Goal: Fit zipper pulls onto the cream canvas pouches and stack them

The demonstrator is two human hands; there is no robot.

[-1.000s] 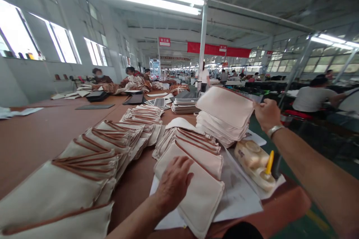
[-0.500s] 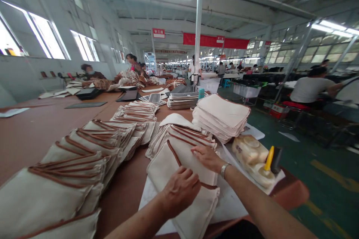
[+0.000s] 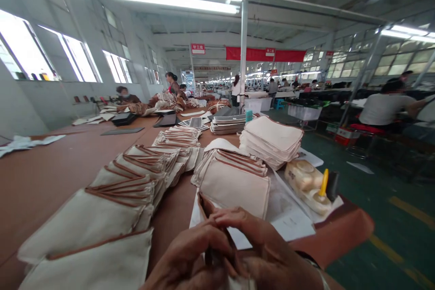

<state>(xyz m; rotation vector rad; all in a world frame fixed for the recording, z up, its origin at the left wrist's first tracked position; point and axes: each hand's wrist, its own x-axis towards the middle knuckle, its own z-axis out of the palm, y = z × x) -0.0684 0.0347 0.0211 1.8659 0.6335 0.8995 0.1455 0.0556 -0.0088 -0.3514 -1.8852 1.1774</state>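
Observation:
My left hand (image 3: 190,253) and my right hand (image 3: 261,244) are close together at the bottom of the view. Their bent fingers pinch a cream fabric piece with a brown edge (image 3: 205,204), most of which the hands hide. Just beyond them a stack of cream pieces with brown trim (image 3: 234,183) lies partly on white paper (image 3: 288,219). To the left, overlapping rows of similar pieces (image 3: 91,217) fan out across the brown table (image 3: 78,163).
A taller cream stack (image 3: 273,138) stands behind, right of centre. Near the table's right edge is a plastic container (image 3: 306,181) with a yellow-handled tool (image 3: 324,182). Other people (image 3: 385,106) sit or stand farther off.
Both hands have moved down and nearer the camera with the top piece, off the stack. The view has shifted slightly, so the left rows appear farther right.

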